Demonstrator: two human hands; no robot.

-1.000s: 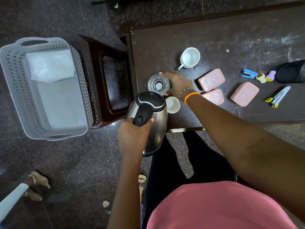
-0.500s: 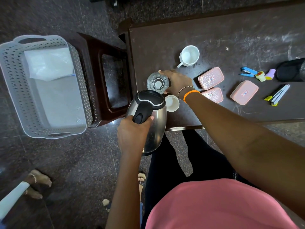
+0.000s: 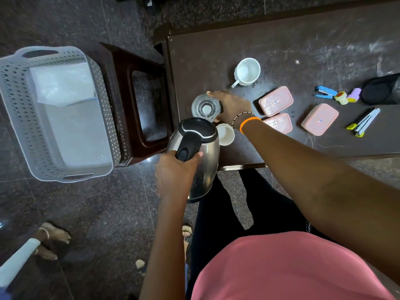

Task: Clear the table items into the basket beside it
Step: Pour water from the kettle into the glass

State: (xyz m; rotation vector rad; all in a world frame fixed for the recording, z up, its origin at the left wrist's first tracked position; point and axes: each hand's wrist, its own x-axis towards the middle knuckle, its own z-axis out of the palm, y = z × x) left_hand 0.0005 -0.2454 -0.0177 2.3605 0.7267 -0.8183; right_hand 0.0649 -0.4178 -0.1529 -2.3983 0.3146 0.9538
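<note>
The bench (image 3: 281, 50) is dark brown and heavily scuffed with pale scratches. Against its left edge stands a dark wooden stool (image 3: 121, 83) (glossy, with an open frame top). Under both runs a floor (image 3: 97, 213) of dark speckled stone tiles, polished enough to catch soft reflections.

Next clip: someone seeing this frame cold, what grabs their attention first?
The steel kettle, held by its black handle in the left hand at the table's near-left corner. Just beyond it, the right hand wraps a clear glass on the dark table. Then the white perforated basket on the floor to the left, with three pink lidded boxes further right.
</note>
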